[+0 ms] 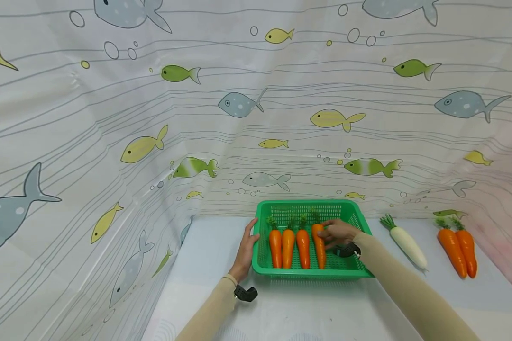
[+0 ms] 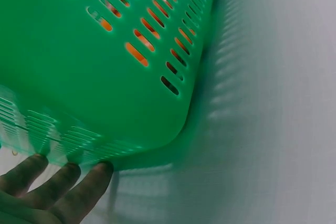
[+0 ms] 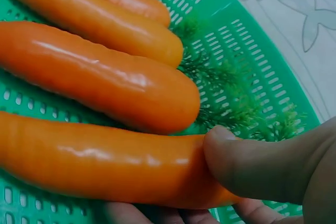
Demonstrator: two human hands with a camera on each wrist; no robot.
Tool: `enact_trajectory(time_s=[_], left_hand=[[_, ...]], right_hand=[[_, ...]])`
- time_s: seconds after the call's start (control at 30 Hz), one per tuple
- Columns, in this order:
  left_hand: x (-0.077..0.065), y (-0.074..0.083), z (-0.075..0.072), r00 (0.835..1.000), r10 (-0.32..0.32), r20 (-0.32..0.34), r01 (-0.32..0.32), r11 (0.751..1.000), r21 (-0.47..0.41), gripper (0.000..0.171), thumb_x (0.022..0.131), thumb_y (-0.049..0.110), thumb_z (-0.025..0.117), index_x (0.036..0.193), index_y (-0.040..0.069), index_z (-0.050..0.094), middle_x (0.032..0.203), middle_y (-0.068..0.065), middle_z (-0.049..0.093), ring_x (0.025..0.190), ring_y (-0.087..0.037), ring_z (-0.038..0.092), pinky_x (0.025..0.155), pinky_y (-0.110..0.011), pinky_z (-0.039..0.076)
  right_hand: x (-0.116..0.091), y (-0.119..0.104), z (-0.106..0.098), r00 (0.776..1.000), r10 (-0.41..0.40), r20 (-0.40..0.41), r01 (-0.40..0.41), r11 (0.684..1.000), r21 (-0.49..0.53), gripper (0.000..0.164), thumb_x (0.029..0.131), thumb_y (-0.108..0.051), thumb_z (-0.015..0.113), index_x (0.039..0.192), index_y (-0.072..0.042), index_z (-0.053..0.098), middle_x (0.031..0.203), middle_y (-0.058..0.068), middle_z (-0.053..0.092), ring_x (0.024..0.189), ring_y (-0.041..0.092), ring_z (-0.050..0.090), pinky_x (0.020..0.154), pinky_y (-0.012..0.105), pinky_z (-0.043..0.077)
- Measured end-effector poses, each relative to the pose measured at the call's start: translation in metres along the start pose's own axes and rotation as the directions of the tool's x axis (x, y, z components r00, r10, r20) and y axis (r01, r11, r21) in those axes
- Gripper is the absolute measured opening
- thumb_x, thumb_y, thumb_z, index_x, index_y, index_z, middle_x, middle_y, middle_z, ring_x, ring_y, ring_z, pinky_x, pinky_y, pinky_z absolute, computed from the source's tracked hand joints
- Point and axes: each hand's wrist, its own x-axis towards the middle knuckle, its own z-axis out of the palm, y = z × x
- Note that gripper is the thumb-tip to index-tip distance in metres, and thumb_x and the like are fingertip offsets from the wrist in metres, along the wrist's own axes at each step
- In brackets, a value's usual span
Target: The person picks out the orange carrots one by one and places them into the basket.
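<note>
My right hand pinches the rightmost orange carrot in a green basket. In the right wrist view the thumb presses on top of this carrot near its leafy end, with fingertips showing along its lower side. Three more carrots lie side by side to its left, green tops toward the back. My left hand is at the basket's left side. Its fingers reach out fairly straight to the slotted outer wall in the left wrist view.
To the right of the basket lies a white radish with green leaves. Farther right, two carrots rest side by side on the white table. A fish-patterned curtain rises behind the table and along its left side.
</note>
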Motion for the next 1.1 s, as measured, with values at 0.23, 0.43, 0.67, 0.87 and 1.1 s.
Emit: enact_trajectory(time_s=[0.23,0.43,0.67,0.87,1.1], left_hand=[[-0.002,0.001,0.001,1.0,-0.006,0.005,0.006,1.0,-0.004,0.056,0.112,0.029,0.035,0.167,0.039,0.028,0.179,-0.002,0.015,0.166,-0.033,0.011,0.13,-0.067,0.008],[-0.001,0.001,0.001,1.0,-0.012,0.001,0.012,1.0,0.002,0.056,0.112,0.031,0.036,0.166,0.04,0.028,0.179,-0.001,0.015,0.166,-0.032,0.011,0.13,-0.066,0.008],[0.001,0.0,0.0,1.0,-0.005,0.004,0.005,1.0,0.021,0.056,0.112,0.032,0.035,0.168,0.036,0.027,0.179,-0.005,0.014,0.166,-0.035,0.011,0.13,-0.067,0.009],[0.0,0.0,-0.001,1.0,-0.001,-0.002,0.001,1.0,0.013,0.055,0.113,0.031,0.036,0.167,0.036,0.028,0.179,-0.003,0.014,0.166,-0.034,0.012,0.13,-0.067,0.009],[0.0,-0.001,0.0,1.0,-0.004,-0.003,0.004,1.0,0.024,0.057,0.112,0.029,0.037,0.167,0.035,0.028,0.179,-0.004,0.015,0.166,-0.034,0.011,0.13,-0.067,0.009]], right_hand=[[0.006,0.002,0.009,0.999,-0.01,-0.045,0.008,0.999,-0.04,0.069,0.104,-0.009,0.064,0.157,0.013,0.026,0.137,0.037,0.058,0.118,0.046,0.069,0.09,0.053,0.063],[0.004,-0.001,0.014,0.995,-0.018,-0.098,0.007,0.994,-0.107,0.068,0.102,-0.015,0.069,0.153,0.011,0.033,0.132,0.034,0.063,0.113,0.042,0.072,0.085,0.048,0.065],[0.005,-0.003,0.017,0.99,-0.026,-0.139,0.005,0.989,-0.15,0.063,0.099,-0.016,0.074,0.146,0.011,0.04,0.125,0.031,0.066,0.105,0.036,0.074,0.084,0.047,0.065],[0.006,-0.003,0.017,0.988,-0.026,-0.149,0.001,0.985,-0.17,0.062,0.098,-0.016,0.076,0.144,0.011,0.043,0.122,0.03,0.067,0.099,0.031,0.075,0.083,0.045,0.065],[0.006,-0.001,0.016,0.99,-0.026,-0.135,0.002,0.985,-0.175,0.062,0.098,-0.017,0.077,0.143,0.011,0.045,0.121,0.029,0.068,0.096,0.029,0.076,0.082,0.043,0.066]])
